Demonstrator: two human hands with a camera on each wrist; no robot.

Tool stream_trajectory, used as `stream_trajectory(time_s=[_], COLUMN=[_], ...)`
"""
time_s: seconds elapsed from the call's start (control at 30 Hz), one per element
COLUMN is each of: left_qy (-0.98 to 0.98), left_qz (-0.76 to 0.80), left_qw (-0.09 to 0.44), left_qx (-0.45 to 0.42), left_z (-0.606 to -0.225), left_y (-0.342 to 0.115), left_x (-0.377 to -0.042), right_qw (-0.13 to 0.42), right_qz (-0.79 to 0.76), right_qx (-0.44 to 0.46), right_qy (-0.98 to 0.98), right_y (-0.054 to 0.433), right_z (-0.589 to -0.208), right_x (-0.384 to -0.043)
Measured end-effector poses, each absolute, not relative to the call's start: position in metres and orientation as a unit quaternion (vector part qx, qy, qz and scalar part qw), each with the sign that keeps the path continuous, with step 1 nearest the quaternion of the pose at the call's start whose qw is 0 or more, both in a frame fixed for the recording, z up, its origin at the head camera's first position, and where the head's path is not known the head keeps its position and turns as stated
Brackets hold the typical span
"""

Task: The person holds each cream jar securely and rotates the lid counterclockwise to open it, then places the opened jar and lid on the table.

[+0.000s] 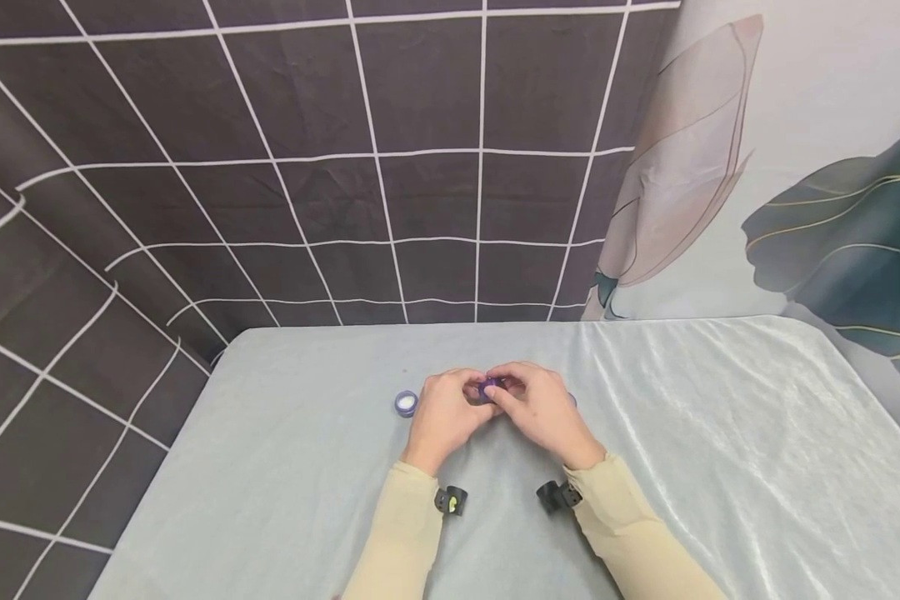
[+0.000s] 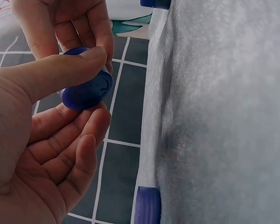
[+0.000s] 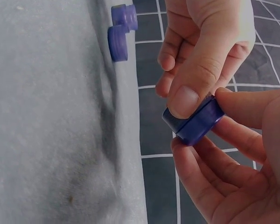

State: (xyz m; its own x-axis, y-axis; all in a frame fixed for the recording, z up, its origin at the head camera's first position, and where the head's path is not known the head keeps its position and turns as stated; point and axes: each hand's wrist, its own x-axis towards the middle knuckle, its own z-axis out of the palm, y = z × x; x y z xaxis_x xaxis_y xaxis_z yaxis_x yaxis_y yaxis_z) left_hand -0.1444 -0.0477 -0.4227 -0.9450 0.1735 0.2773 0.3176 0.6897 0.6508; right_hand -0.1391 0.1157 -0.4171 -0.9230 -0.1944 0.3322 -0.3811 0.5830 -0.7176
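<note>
Both hands meet over the table, holding one small, round, blue-purple lidded piece (image 1: pixel 489 388) between them. In the right wrist view this piece (image 3: pixel 200 122) shows two stacked layers with a seam between. My left hand (image 1: pixel 444 417) pinches it, the thumb lying across its flat face in the left wrist view. From the other side my right hand (image 1: pixel 543 408) grips its rim with thumb and fingertips. Beside the left hand lies a round purple piece (image 1: pixel 406 403) with a white inside. Another purple piece (image 1: pixel 572 400) is mostly hidden behind the right hand.
A pale grey-blue velvet cloth (image 1: pixel 292 475) covers the table. Dark cloth with a white grid (image 1: pixel 427 200) hangs behind and to the left, and a leaf-patterned curtain (image 1: pixel 817 217) at the right. Two purple pieces (image 3: pixel 117 43) stand close together in the right wrist view.
</note>
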Motion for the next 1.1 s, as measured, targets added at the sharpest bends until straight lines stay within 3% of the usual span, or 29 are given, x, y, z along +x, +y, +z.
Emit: stream_trajectory(time_s=[1.1], left_qy=[-0.912], left_qz=[-0.37], left_qw=[0.089], left_qx=[-0.156], left_z=[-0.4208], left_y=[-0.0533], left_x=[-0.1453], right_qw=[0.083], right_qz=[0.442], right_qx=[0.207], right_qy=[-0.869], right_y=[0.1205], right_z=[-0.4164], right_x=[-0.1405])
